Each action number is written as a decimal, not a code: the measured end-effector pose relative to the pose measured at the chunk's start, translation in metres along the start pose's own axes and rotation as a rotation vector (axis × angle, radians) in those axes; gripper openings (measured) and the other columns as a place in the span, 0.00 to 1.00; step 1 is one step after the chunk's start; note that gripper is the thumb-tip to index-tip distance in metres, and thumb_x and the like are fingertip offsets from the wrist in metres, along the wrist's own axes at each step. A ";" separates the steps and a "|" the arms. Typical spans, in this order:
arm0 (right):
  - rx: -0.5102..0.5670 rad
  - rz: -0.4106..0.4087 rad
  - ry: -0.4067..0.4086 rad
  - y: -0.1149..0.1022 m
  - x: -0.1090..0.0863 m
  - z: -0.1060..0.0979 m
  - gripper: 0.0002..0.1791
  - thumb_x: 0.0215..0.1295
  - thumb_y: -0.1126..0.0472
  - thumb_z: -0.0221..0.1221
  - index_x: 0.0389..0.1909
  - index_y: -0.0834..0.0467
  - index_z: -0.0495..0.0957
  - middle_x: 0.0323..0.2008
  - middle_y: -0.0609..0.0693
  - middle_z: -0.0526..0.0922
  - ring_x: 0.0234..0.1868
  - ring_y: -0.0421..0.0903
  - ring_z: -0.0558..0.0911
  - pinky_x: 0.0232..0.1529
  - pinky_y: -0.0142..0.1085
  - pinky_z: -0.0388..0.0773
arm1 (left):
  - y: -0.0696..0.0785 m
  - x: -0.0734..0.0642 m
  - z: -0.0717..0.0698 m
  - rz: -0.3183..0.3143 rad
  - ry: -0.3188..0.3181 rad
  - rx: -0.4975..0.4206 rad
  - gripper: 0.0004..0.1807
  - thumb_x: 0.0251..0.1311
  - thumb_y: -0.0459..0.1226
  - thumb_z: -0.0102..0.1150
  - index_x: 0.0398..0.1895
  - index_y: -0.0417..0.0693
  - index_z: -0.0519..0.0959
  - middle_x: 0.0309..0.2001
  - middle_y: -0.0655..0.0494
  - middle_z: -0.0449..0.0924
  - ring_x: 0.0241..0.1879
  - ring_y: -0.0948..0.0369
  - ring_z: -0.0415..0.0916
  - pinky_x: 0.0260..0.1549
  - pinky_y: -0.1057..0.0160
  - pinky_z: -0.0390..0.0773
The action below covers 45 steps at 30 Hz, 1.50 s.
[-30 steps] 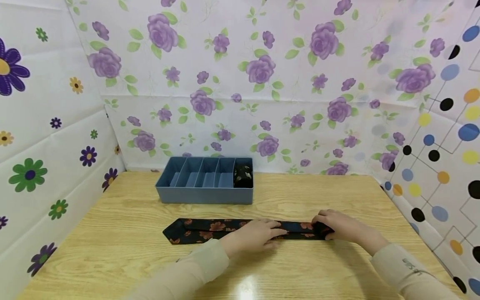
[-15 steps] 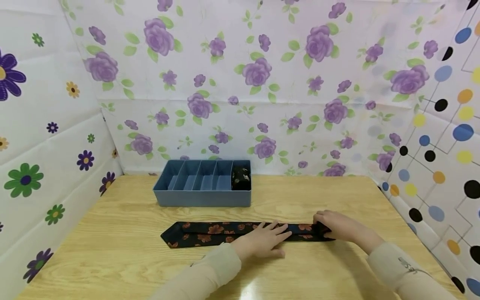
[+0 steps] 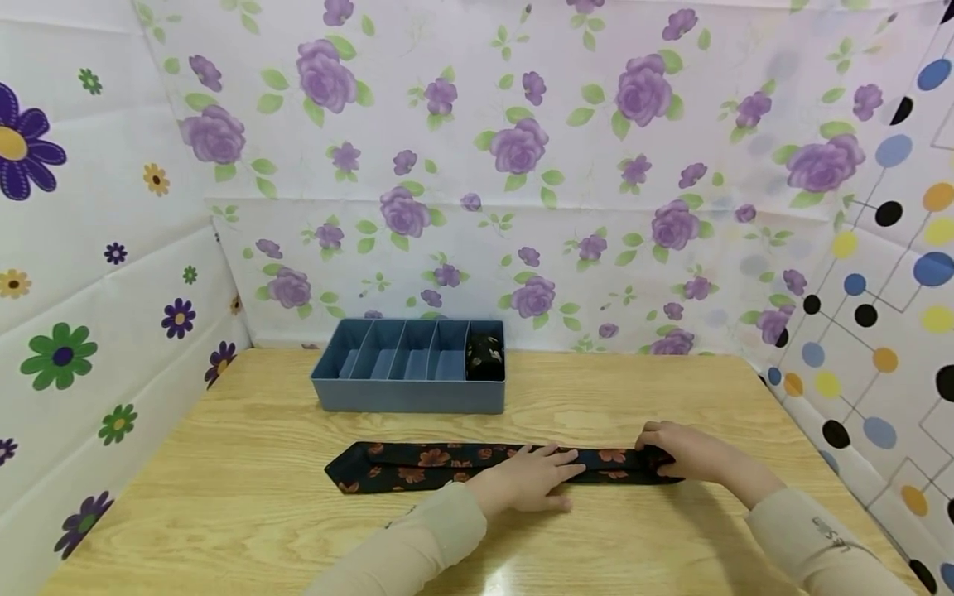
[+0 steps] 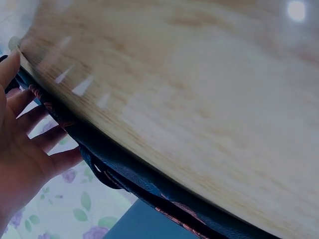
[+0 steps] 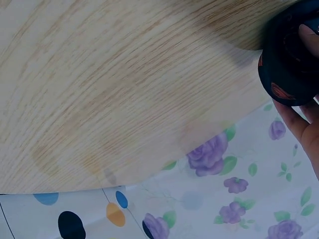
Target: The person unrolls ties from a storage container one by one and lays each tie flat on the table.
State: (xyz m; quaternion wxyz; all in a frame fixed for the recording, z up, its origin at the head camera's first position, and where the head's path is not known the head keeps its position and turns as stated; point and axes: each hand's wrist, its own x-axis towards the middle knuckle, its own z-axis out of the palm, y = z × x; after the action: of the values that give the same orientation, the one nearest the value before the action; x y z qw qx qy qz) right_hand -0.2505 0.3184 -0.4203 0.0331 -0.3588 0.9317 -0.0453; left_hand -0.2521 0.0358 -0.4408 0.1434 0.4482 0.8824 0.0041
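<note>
Left hand [image 3: 525, 480], spread and straight-fingered, rests on long black fabric necktie with orange flowers [image 3: 417, 468]; pointed end [image 3: 346, 470] lies left of it. Right hand [image 3: 689, 453] grips rolled end [image 5: 280, 74] of same necktie. Beyond left hand: blue-grey rectangular compartment box [image 3: 413, 396], black patterned roll [image 3: 484, 358] in rightmost compartment. Beneath both hands: light wooden table [image 3: 224, 513].

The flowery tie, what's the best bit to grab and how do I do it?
Probably the rolled-up end, coming from your right, where the right hand holds it. That roll is thick and round, so your thumb and fingers can pinch its sides. Most of the tie lies flat on the table, so it looks harder to get fingers around.
</note>
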 end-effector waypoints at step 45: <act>0.027 0.034 0.017 0.011 -0.007 0.004 0.17 0.55 0.66 0.65 0.46 0.60 0.77 0.40 0.50 0.80 0.38 0.49 0.81 0.37 0.43 0.79 | -0.012 -0.017 0.000 0.004 0.014 0.054 0.28 0.71 0.37 0.44 0.72 0.67 0.57 0.73 0.65 0.52 0.73 0.60 0.51 0.66 0.52 0.63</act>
State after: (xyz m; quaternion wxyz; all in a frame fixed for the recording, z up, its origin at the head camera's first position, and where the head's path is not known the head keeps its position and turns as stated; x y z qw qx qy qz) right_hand -0.2523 0.3307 -0.4250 0.0308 -0.3419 0.9373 -0.0606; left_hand -0.2527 0.0152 -0.4384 0.1249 0.4538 0.8822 -0.0163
